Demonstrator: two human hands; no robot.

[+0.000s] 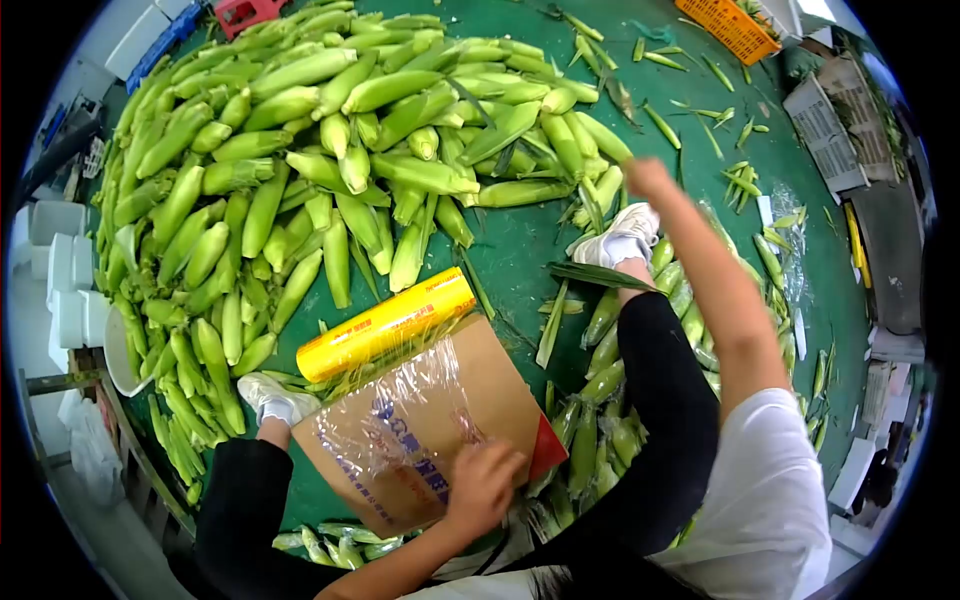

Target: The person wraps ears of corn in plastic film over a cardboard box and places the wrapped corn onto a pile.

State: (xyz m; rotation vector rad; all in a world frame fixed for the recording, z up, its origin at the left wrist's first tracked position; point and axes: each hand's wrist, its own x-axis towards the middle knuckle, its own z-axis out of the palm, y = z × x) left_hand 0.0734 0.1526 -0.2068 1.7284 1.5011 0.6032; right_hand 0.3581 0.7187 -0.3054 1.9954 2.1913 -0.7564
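My left hand (485, 485) is above the near edge of a cardboard box (400, 440) with blue print and clear plastic film (410, 385) across its top. Its fingers are curled; whatever they hold, if anything, is hidden. My right hand (648, 178) reaches out to the right edge of a big heap of green corn (400, 175). That hand is closed at the tip of an ear of corn in its husk (605, 137), with the fingers partly hidden. A yellow roll of film (385, 325) lies along the box's far side.
Film-wrapped ears of corn (603, 385) lie beside my right leg, several more (335, 545) near my left leg. Loose husk leaves (660, 125) litter the green floor (800, 130). An orange crate (730, 28) stands at the back right, white boxes (65, 270) at the left.
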